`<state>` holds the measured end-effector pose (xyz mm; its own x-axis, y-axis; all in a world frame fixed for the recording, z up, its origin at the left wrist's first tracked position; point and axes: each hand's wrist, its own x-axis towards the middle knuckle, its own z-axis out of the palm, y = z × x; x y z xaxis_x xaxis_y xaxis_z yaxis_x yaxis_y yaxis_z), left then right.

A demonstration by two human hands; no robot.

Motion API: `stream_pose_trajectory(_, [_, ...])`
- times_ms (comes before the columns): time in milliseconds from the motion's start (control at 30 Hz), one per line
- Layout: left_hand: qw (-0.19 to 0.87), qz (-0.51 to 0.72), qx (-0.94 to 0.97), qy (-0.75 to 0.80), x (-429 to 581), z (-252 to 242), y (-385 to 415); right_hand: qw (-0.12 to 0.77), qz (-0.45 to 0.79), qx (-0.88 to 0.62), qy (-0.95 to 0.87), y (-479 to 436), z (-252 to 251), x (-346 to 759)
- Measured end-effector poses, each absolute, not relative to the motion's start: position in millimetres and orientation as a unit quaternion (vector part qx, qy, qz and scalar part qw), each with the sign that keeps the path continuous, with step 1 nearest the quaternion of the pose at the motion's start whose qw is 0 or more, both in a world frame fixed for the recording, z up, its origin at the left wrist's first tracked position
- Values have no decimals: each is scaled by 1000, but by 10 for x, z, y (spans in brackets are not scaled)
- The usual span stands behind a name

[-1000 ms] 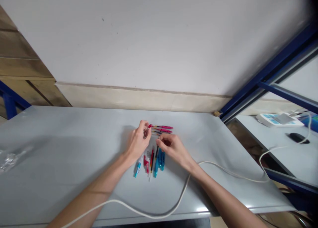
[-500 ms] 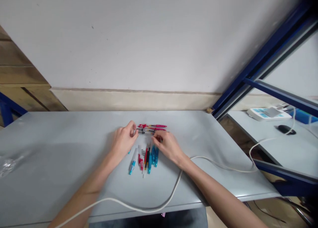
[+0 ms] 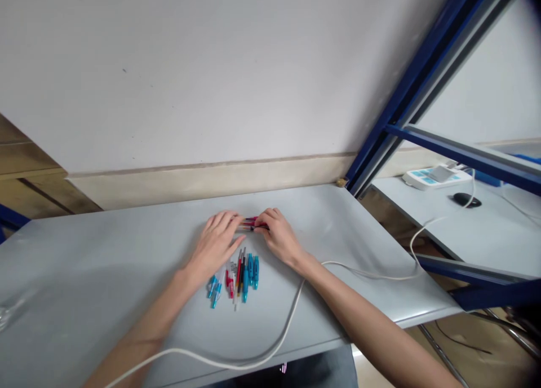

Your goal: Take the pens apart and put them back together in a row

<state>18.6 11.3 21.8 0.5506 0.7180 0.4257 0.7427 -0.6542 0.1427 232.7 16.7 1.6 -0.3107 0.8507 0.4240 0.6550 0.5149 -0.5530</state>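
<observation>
Several red and dark pens (image 3: 249,223) lie side by side across the table, between my two hands. My left hand (image 3: 216,240) covers their left ends, its fingers stretched out and its thumb spread apart below. My right hand (image 3: 279,238) has its fingers bent round the right ends, thumb side toward the pens. Nearer to me lies a loose group: blue pen barrels (image 3: 251,270), red and black refills (image 3: 240,268), a small red-and-clear pen part (image 3: 229,283), and clear-and-blue pen parts (image 3: 216,289). The hands hide both ends of the far pens.
A white cable (image 3: 291,320) runs across the table (image 3: 338,219) and under my right forearm. At the left edge is a clear plastic item (image 3: 5,317). Beyond the blue frame (image 3: 380,134), a power strip (image 3: 431,177) and a black mouse (image 3: 466,200) rest on another surface.
My left hand has opened out from a pinch and now lies over the pens' left ends. My right hand has closed in at their right ends. The camera view has turned slightly.
</observation>
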Motion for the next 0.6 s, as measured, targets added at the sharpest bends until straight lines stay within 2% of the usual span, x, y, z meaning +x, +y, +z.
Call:
stream_pose_trajectory(67, [85, -204, -902, -371, 231, 207, 199, 369, 188, -473, -778, 138, 71, 2335])
stream_pose_trajectory(167, [109, -209, -902, -363, 229, 112, 231, 323, 240, -471, -785, 101, 127, 2335])
stream_pose_trajectory(233, [91, -216, -896, -377, 205, 45, 205, 305, 235, -458, -802, 82, 141, 2317])
stream_pose_trajectory(433, [12, -228, -861, -454, 196, 6, 135, 337, 153, -434, -821, 28, 149, 2244])
stream_pose_trajectory(600, [0, -218, -867, -448, 237, 7, 138, 324, 210, -457, -801, 16, 147, 2242])
